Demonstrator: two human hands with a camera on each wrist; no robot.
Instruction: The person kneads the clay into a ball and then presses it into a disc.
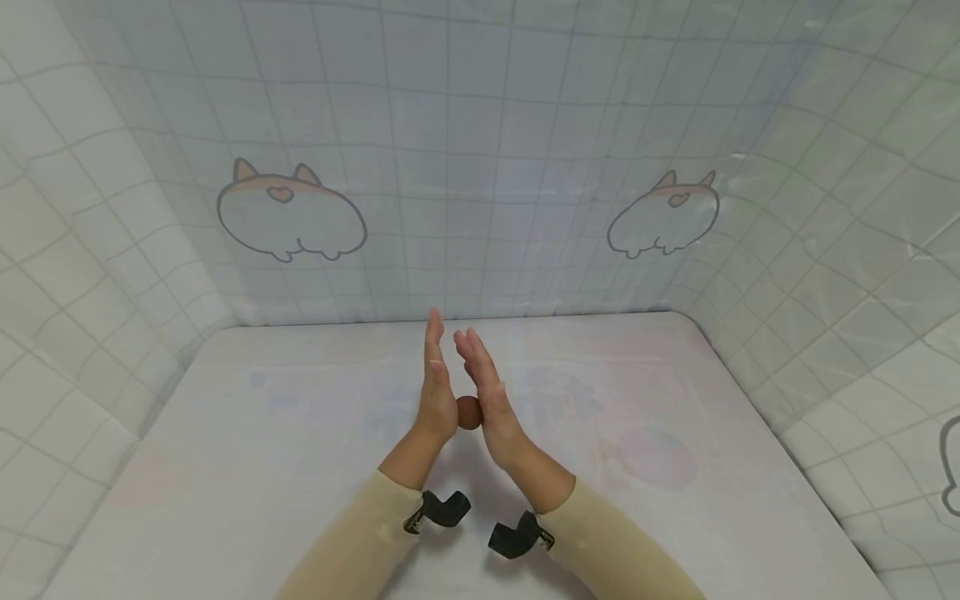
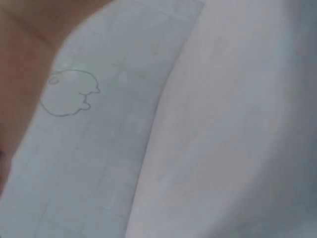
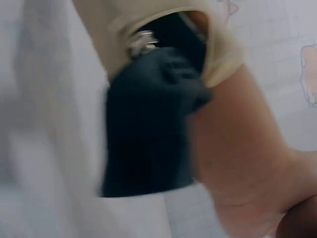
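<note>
A small brown ball (image 1: 469, 412) sits between the heels of my two palms, above the white table. My left hand (image 1: 437, 400) presses it from the left, fingers straight and pointing away from me. From the other side my right hand (image 1: 492, 408) presses it too, its fingers extended and leaning toward the left hand. The fingertips of the two hands stand apart. In the right wrist view the brown ball (image 3: 299, 220) shows partly at the lower right corner, against a palm. The left wrist view catches only bare skin at its upper left, with the ball out of sight.
Black camera mounts (image 1: 446, 509) sit on both cream sleeves (image 1: 360, 533), close to each other over the table. The white table (image 1: 225, 467) has faint pastel prints. Grid-patterned curtains (image 1: 480, 167) with cartoon animal drawings enclose it at the back and both sides.
</note>
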